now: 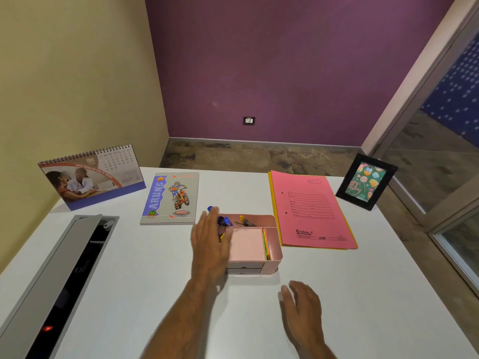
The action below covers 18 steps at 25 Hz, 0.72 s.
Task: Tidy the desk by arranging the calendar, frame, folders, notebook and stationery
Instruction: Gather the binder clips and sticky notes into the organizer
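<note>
Left hand point(211, 244): fingers point(207, 224) straight and together, flat against the left wall of the pink plastic organiser tray point(274, 255), which holds pens and a pink notepad. Right hand point(302, 309): fingers relaxed, holding nothing, palm down on the white counter point(375, 294). Pink cardboard folder point(311, 211) just right of the tray; motorbike-cover notebook point(172, 196) to its far left. Spiral desk calendar point(92, 176) far left; black picture frame point(366, 181) far right.

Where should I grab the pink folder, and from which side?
Probably the pink folder by its near right corner, from the desk's front edge. It lies flat on a yellow folder, and the pink organizer crowds its left side.
</note>
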{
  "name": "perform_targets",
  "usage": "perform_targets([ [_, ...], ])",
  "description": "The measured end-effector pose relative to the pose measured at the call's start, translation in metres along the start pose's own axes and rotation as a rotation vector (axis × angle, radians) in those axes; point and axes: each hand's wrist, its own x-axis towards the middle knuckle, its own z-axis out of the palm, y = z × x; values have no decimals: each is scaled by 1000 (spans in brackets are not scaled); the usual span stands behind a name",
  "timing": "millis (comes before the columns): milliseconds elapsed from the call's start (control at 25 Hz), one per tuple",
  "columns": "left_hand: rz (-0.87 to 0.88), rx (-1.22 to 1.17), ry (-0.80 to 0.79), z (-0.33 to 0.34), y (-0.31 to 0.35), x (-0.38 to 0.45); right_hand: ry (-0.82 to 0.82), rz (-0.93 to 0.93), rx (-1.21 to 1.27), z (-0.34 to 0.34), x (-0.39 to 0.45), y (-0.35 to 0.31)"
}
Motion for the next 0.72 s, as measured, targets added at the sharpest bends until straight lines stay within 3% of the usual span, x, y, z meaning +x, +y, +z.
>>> perform_targets([
  [120, -346, -309, 95, -15, -6, -9, 26, 195, 583, -9, 16, -39],
  [240, -571, -508, 75, -22, -11, -19, -62, 249, 838, -5, 39, -60],
  [480, -734, -654, -79, -8, -21, -32, -209, 339, 998, 21, 65, -60],
  [720, -711, -538, -123, 3, -19, -38, -206, 369, 1034, 27, 63, -62],
])
